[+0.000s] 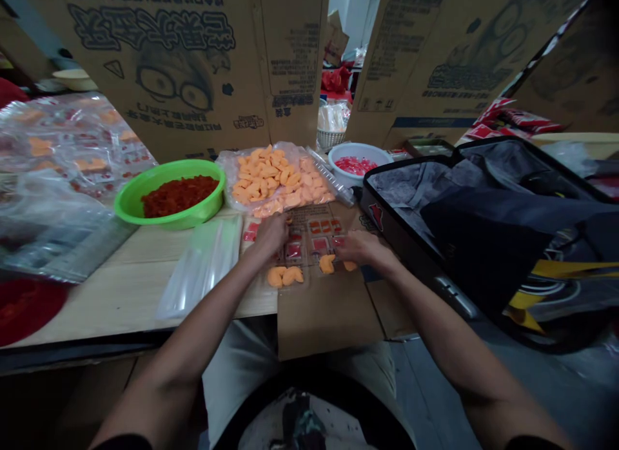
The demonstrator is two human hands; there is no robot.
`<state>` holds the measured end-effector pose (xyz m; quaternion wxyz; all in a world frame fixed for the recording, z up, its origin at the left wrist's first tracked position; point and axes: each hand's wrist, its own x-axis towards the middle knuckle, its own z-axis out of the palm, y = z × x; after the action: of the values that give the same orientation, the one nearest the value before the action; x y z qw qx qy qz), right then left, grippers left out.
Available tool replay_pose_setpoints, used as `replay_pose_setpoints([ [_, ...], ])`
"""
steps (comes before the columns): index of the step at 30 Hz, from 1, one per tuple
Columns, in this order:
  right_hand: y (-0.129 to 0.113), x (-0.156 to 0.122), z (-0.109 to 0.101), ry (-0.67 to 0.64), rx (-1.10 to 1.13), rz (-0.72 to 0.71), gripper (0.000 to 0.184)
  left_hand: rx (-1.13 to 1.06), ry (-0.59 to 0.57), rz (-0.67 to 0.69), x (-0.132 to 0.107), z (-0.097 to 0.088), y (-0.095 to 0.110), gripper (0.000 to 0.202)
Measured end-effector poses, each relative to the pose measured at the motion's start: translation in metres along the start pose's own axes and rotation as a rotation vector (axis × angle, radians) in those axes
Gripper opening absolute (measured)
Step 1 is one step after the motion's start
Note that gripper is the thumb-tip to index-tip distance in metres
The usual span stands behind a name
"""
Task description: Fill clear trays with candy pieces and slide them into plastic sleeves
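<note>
My left hand (271, 236) rests palm-down on a clear plastic sheet with printed orange and red panels (309, 240), its fingers partly hidden. My right hand (358, 247) lies on the same sheet's right side, with nothing visible in it. Just below and between my hands sit several loose orange pieces (285, 276). One more orange piece (327, 264) lies by my right fingers. Beyond the sheet, a clear bag holds a heap of orange pieces (273, 179). A green bowl (213, 182) of red granules stands to its left, and a white bowl (341, 156) of red pieces to its right.
A light wooden table edge (145, 302) runs below the bowls, with a flat clear plastic sleeve (200, 269) on it. Plastic bags of packets (72, 140) lie at left. An open suitcase (483, 224) sits at right. Printed cardboard panels stand behind.
</note>
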<state>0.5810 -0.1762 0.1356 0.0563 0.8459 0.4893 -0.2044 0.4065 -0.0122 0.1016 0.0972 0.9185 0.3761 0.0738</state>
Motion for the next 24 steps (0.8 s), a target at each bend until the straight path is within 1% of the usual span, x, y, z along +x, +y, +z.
replay_pose_setpoints([
  [2,0.004,0.008,-0.001,0.025,0.036,0.031,0.057,0.048,-0.065,0.020,0.022,0.001,-0.004,0.038],
  [4,0.016,0.011,0.000,0.064,0.054,0.055,0.050,0.056,-0.109,0.046,0.035,0.005,-0.007,0.035],
  [6,0.029,0.006,0.005,0.124,0.059,0.025,0.041,0.051,-0.124,0.054,0.043,0.009,-0.009,0.033],
  [8,0.039,-0.004,0.015,0.184,0.060,-0.101,0.036,0.044,-0.112,0.052,0.049,0.009,-0.010,0.034],
  [10,0.041,-0.016,0.029,0.211,0.044,-0.267,0.041,0.033,-0.084,0.041,0.059,0.001,-0.011,0.035],
  [11,0.039,-0.021,0.035,0.215,0.024,-0.330,0.042,0.008,-0.043,0.022,0.066,-0.006,-0.012,0.035],
  [12,0.035,-0.025,0.041,0.214,-0.001,-0.365,0.042,-0.036,0.027,-0.006,0.073,-0.014,-0.013,0.036],
  [13,0.031,-0.029,0.046,0.212,-0.031,-0.373,0.040,-0.100,0.124,-0.036,0.080,-0.024,-0.015,0.038],
  [15,0.021,-0.034,0.053,0.209,-0.085,-0.336,0.035,-0.255,0.343,-0.080,0.087,-0.045,-0.022,0.042],
  [16,0.017,-0.035,0.055,0.211,-0.103,-0.310,0.035,-0.322,0.434,-0.087,0.086,-0.055,-0.026,0.044],
  [17,0.014,-0.037,0.056,0.220,-0.111,-0.289,0.036,-0.367,0.489,-0.079,0.080,-0.063,-0.030,0.046],
  [18,0.013,-0.038,0.057,0.241,-0.107,-0.272,0.038,-0.395,0.513,-0.065,0.069,-0.068,-0.034,0.046],
  [20,0.015,-0.041,0.058,0.306,-0.060,-0.247,0.038,-0.411,0.502,-0.047,0.035,-0.070,-0.044,0.041],
  [22,0.021,-0.040,0.058,0.358,0.040,-0.222,0.030,-0.409,0.444,-0.061,-0.005,-0.061,-0.053,0.031],
  [24,0.026,-0.033,0.057,0.383,0.204,-0.190,0.029,-0.410,0.378,-0.126,-0.038,-0.045,-0.059,0.026],
])
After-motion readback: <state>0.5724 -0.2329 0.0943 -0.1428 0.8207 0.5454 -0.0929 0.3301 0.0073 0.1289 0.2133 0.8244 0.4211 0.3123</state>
